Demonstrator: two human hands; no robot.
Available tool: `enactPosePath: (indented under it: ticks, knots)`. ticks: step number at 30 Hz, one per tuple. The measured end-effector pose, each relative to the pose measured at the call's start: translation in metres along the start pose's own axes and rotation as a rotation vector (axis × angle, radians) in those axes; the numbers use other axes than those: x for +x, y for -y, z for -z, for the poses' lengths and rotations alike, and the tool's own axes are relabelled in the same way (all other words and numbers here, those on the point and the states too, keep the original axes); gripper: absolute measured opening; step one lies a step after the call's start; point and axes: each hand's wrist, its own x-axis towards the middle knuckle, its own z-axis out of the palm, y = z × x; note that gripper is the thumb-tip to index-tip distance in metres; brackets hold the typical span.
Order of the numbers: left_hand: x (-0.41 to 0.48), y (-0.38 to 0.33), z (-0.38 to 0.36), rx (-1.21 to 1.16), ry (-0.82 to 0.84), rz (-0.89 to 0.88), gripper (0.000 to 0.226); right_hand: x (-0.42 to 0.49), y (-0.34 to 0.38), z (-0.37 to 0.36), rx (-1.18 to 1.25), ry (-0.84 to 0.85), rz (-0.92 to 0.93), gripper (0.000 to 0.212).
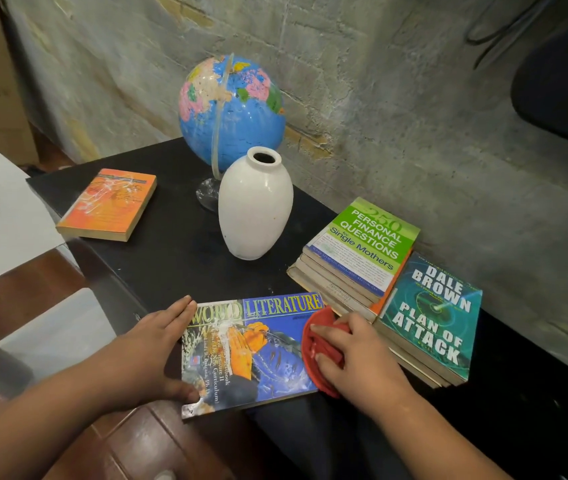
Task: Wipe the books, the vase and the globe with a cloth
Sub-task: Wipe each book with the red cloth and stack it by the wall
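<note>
red cloth [324, 318] on World Lit book [251, 351], white vase [255, 206] upright, globe [230, 109] behind

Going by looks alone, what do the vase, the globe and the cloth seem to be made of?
Vase: probably glazed ceramic, white and smooth with glossy highlights.
Globe: looks like plastic, a shiny printed sphere on a clear arc and base.
Cloth: soft red fabric, bunched in folds under the right hand.
</note>
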Motion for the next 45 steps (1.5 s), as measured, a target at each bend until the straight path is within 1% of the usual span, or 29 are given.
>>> enactPosePath:
  ticks: [4, 7, 8, 12, 16, 21, 24, 26, 30, 33, 35, 39, 42, 43, 45]
  knots:
    - [-0.001, 0.0, 0.0, -0.003, -0.005, -0.004, 0.155, -0.006, 0.014, -0.006, 0.035, 0.042, 0.058, 0.044]
    - [-0.001, -0.001, 0.001, 0.01, -0.005, -0.003, 0.156, 0.001, 0.01, 0.0, 0.015, -0.036, -0.035, 0.039]
    - [-0.001, -0.001, 0.001, 0.009, -0.003, 0.0, 0.156, 0.002, 0.01, 0.002, -0.011, -0.046, -0.04, 0.039]
    - [-0.001, 0.0, 0.001, -0.006, 0.002, 0.002, 0.155, -0.006, 0.019, -0.001, -0.044, 0.071, 0.042, 0.043]
    - [-0.001, -0.001, 0.001, 0.004, 0.005, 0.004, 0.156, 0.003, 0.017, 0.004, -0.09, -0.011, -0.046, 0.043]
    - [-0.001, -0.001, 0.002, 0.0, 0.0, 0.003, 0.156, 0.004, 0.028, 0.001, -0.071, 0.087, 0.058, 0.045]
    - [0.0, -0.002, 0.002, 0.011, 0.003, 0.008, 0.156, 0.016, 0.027, 0.007, -0.105, 0.023, -0.016, 0.041]
    - [0.0, -0.002, 0.002, 0.0, 0.009, 0.009, 0.156, 0.019, 0.031, 0.006, -0.15, 0.007, 0.001, 0.04]
    - [-0.001, -0.002, 0.002, -0.008, 0.008, 0.009, 0.155, 0.009, 0.037, -0.001, -0.126, 0.096, 0.084, 0.041]
    - [-0.001, -0.002, 0.002, 0.0, 0.016, 0.009, 0.154, 0.014, 0.033, 0.0, -0.112, 0.041, 0.0, 0.037]
    - [-0.001, -0.002, 0.002, 0.004, 0.012, 0.006, 0.154, 0.018, 0.036, 0.0, -0.137, 0.016, -0.015, 0.034]
    - [-0.001, -0.002, 0.003, -0.003, 0.008, 0.003, 0.155, 0.015, 0.043, -0.002, -0.085, 0.096, 0.071, 0.037]
    - [0.0, -0.001, 0.002, -0.006, 0.006, 0.001, 0.154, 0.027, 0.039, 0.004, -0.136, 0.042, 0.017, 0.035]
    - [0.0, 0.0, 0.001, 0.0, 0.006, 0.0, 0.153, 0.03, 0.04, 0.004, -0.163, 0.04, 0.026, 0.036]
    - [0.0, 0.001, 0.0, 0.01, 0.007, -0.003, 0.153, 0.03, 0.043, 0.001, -0.17, 0.092, 0.125, 0.039]
